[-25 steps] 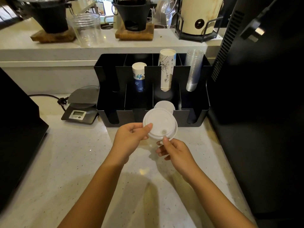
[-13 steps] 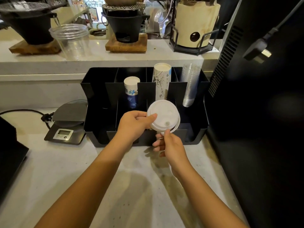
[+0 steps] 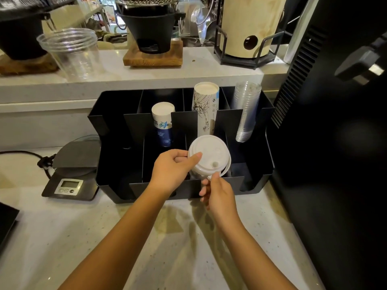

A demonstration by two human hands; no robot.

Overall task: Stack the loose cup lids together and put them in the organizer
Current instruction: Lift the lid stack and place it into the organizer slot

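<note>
Counter: pale speckled stone, both forearms reaching across it.
Organizer: black divided caddy at the counter's back, beside a dark machine.
Scale: just left of the organizer, cord trailing off left.
Cups: clear stack in the right rear bay, tall printed stack next to it, short blue stack further left.
Lids: white stack, tilted toward the camera, above a front middle bay.
Left hand: pinching the stack's left rim, thumb on top.
Right hand: fingertips gripping the near edge from below.
</note>
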